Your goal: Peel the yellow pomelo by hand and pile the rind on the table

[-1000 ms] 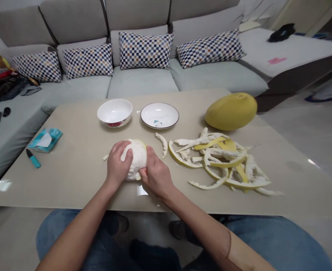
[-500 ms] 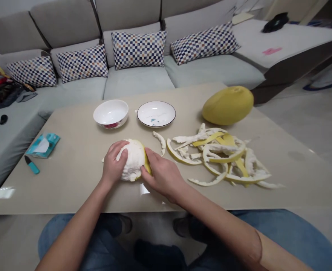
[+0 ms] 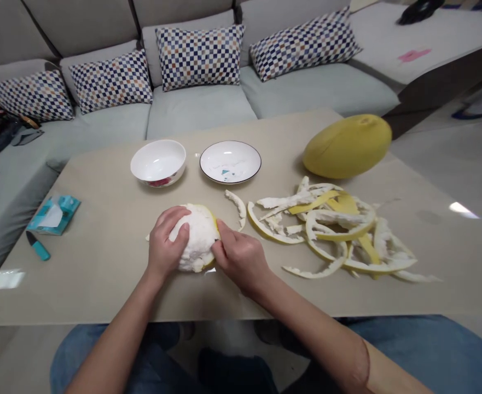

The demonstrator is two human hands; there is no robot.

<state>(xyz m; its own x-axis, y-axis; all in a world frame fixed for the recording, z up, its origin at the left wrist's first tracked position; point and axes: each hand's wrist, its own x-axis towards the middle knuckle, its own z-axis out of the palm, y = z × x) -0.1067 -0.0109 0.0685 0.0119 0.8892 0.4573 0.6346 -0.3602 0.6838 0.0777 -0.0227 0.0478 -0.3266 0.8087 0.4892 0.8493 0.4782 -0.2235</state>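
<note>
A partly peeled pomelo, mostly white pith with yellow rind along its right edge, rests on the table in front of me. My left hand is wrapped over its left side, thumb on the pith. My right hand pinches the rind at the right edge between thumb and curled fingers; part of that rind is hidden behind the fingers. Right of the hands lies a heap of cut peel strips, yellow outside and white inside. One short curved peel piece lies just beyond my right hand.
A white bowl and a white dark-rimmed plate stand beyond the pomelo. A whole yellow pomelo sits at back right. At left are a tissue pack and a small teal-handled knife. The table's front edge runs below my forearms.
The right hand has shifted from lying flatter along the rind to a tighter pinch at the pomelo's right edge. The left hand stays on the fruit. The camera view has shifted slightly.
</note>
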